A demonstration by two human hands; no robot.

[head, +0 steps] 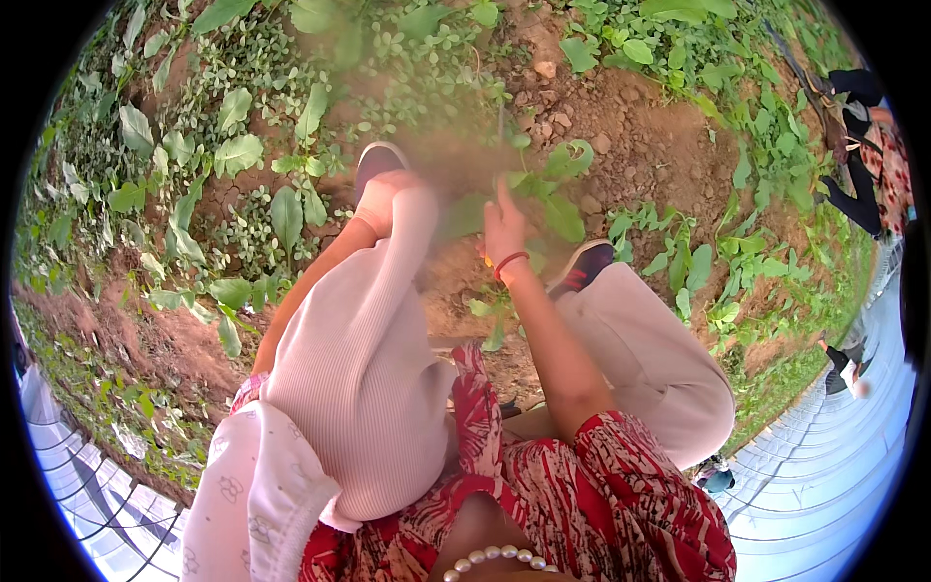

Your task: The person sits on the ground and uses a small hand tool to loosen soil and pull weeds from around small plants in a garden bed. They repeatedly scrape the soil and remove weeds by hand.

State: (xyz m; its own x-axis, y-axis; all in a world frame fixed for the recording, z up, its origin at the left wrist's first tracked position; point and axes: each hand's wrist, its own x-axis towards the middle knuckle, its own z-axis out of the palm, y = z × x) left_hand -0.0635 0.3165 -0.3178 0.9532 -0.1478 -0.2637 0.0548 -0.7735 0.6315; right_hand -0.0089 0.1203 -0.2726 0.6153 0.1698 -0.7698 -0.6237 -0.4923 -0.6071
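My left hand (390, 198) is at the lower end of the ribbed pale trouser leg (364, 313), just behind the left shoe (380, 161); its fingers are mostly hidden. My right hand (504, 227), with a red bangle at the wrist, is low over the soil between my feet. Its fingers curl round what looks like a narrow hand tool, with a yellow-orange end (488, 260) and a thin grey part (500, 120) ahead; blur hides its kind. A broad-leaved green plant (564, 214) grows just right of this hand. The right shoe (590, 265) stands beyond it.
Low small-leaved plants (254, 58) and larger leafy plants (238, 154) cover the ground at left. Bare soil with clods (625, 131) lies front right, beside more leafy plants (684, 265). Other people (884, 156) are at the far right. A ribbed translucent structure (807, 473) curves behind.
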